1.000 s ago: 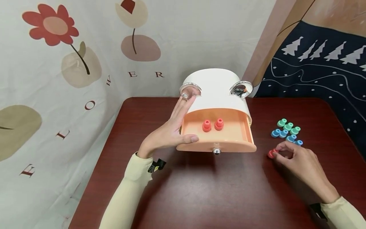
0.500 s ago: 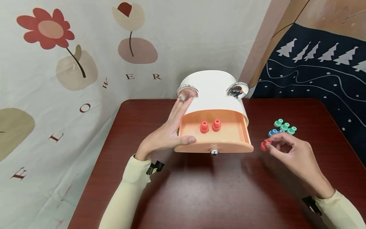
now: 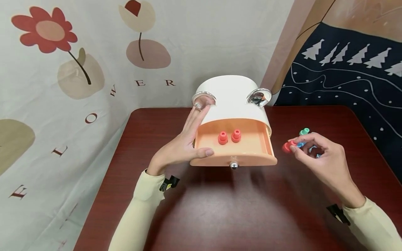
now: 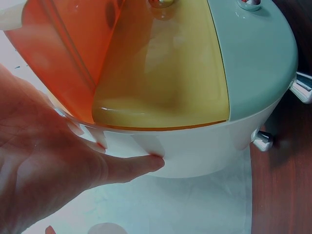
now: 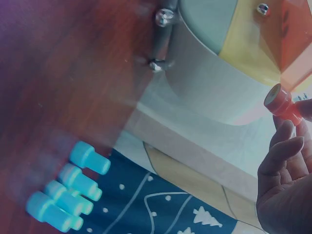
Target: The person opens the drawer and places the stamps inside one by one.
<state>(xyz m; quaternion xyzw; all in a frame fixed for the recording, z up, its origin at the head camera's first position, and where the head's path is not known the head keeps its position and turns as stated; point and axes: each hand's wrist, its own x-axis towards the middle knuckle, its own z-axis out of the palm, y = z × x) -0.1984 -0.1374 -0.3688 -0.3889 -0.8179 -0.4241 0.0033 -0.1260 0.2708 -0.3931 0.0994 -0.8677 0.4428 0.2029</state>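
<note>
A small white toy cabinet (image 3: 232,92) with rounded sides stands on the table, its orange drawer (image 3: 251,159) pulled out. Two red pegs (image 3: 222,138) stand upright in the drawer. My left hand (image 3: 177,150) lies along the cabinet's left side with fingers stretched out and the thumb across the drawer's corner. To the right of the drawer, my right hand (image 3: 328,162) pinches another red peg (image 3: 287,147) between thumb and fingertips. In the right wrist view that peg (image 5: 279,100) is tilted, held above the table level.
Several blue (image 3: 300,144) and green pegs (image 3: 304,131) stand on the right of the table, partly hidden behind my right hand. Silver rings (image 3: 259,97) stick out from the cabinet. Yellow (image 4: 165,73) and green drawer fronts (image 4: 258,53) show in the left wrist view. Printed cloth hangs behind.
My right hand has lifted the red peg and carried it up and left, away from the table's right side. The left hand stays against the cabinet.
</note>
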